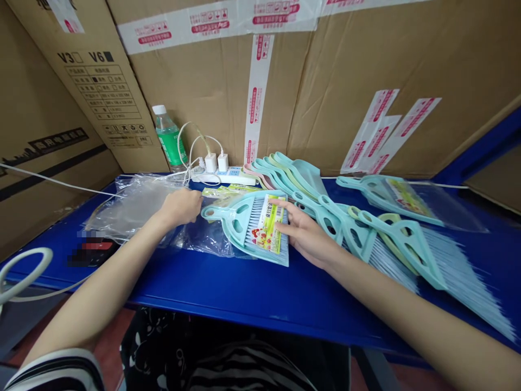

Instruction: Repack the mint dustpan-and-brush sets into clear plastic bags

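Note:
My right hand (303, 231) grips a light-blue dustpan (236, 220) by its wide end, thumb and fingers on a printed yellow card (268, 224). A small brush with grey-blue bristles (253, 220) lies nested in the pan, partly under the card. The pan's handle points left, towards my left hand (182, 207), which is closed at a clear plastic bag (207, 239); its fingertips are hidden. Part of that bag lies beneath the dustpan. More clear bags (142, 201) are piled beyond my left forearm.
Several loose brushes (423, 252) lie right, behind my right forearm. Stacked dustpans (301, 174) and a bagged set (401, 198) are at the back. A power strip (211, 177) with chargers, a green-labelled bottle (170, 138) and cardboard boxes (220, 98) stand behind. A dark object (93, 251) lies left.

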{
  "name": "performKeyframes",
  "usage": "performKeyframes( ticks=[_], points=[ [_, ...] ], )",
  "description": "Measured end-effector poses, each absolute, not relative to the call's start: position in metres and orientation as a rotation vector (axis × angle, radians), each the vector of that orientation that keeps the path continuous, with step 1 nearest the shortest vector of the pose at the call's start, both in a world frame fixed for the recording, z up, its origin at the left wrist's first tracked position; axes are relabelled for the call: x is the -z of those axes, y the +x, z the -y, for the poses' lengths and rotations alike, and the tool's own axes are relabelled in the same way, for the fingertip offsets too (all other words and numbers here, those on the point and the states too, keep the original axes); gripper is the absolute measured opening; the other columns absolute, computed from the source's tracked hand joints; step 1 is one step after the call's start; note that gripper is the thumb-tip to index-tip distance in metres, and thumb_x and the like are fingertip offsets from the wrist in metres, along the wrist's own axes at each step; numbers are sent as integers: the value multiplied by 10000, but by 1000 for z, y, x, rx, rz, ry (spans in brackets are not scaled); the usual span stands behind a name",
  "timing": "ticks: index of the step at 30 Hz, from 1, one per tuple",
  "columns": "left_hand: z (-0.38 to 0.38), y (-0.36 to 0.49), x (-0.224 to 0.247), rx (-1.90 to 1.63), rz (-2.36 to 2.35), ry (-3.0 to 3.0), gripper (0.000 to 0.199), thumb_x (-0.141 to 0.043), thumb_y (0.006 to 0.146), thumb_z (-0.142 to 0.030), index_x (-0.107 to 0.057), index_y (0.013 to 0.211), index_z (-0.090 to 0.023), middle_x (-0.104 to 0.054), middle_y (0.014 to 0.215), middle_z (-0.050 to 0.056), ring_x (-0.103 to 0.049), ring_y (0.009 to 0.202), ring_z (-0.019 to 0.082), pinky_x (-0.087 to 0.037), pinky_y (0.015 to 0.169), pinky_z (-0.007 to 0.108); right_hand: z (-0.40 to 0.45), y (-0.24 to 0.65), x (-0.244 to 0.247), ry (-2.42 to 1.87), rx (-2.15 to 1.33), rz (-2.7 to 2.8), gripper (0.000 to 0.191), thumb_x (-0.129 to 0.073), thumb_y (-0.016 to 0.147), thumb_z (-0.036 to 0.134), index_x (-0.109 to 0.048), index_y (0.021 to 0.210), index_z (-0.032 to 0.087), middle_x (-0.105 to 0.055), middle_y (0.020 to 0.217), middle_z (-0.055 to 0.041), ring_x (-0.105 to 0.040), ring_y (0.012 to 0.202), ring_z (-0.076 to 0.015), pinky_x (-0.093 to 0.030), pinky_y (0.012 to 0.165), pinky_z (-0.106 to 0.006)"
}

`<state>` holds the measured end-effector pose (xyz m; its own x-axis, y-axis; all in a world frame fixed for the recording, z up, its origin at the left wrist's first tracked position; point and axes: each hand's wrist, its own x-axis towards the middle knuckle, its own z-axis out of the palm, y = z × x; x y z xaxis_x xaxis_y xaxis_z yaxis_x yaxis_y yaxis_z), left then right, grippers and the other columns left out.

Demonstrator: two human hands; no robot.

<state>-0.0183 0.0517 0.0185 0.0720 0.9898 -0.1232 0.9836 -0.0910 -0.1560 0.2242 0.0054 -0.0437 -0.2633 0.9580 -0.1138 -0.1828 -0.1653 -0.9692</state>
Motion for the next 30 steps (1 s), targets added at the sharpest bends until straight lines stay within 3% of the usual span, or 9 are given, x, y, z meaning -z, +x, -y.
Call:
performKeyframes(
  ticks=[5,9,15,22,30],
  points=[
    [-52,-18,-16,-119,2136,-2528,325,-306,858,-165,-632,844,-174,-669,555,8,-580,444,150,-441,575,265,-3,223,41,-1063,-1616,1156,571,-594,776,112,-502,1312,285,-633,1257,-49,-626,1114,-225,-534,948,-432],
    [-54,-18,-11,7,2195,-2645,301,-300,867,-170,-599,828,-174,-618,489,-35,-499,349,107,-419,524,231,-2,221,38,-1075,-1604,1128,586,-604,756,86,-494,1302,267,-624,1268,-55,-610,1140,-224,-521,971,-424],
    [-54,-19,-10,15,2156,-2661,307,-308,878,-204,-613,865,-176,-636,533,-15,-530,400,121,-417,548,241,-3,221,44,-1025,-1593,1173,520,-627,747,113,-522,1227,284,-597,1314,-36,-559,1213,-215,-471,1034,-421],
    [-62,-32,-15,-107,1880,-2638,269,-463,827,-266,-704,932,-212,-732,858,38,-636,744,180,-403,656,264,-6,223,54,-1027,-1523,1335,486,-583,825,182,-466,1288,272,-627,1255,-47,-587,1173,-216,-453,1052,-462],
    [-65,-35,-9,-186,1914,-2639,223,-529,813,-224,-691,959,-178,-742,822,30,-634,670,157,-396,614,244,-8,221,54,-1090,-1517,1340,512,-542,886,309,-388,1372,261,-573,1341,-74,-572,1204,-234,-454,1057,-465]
  ],
)
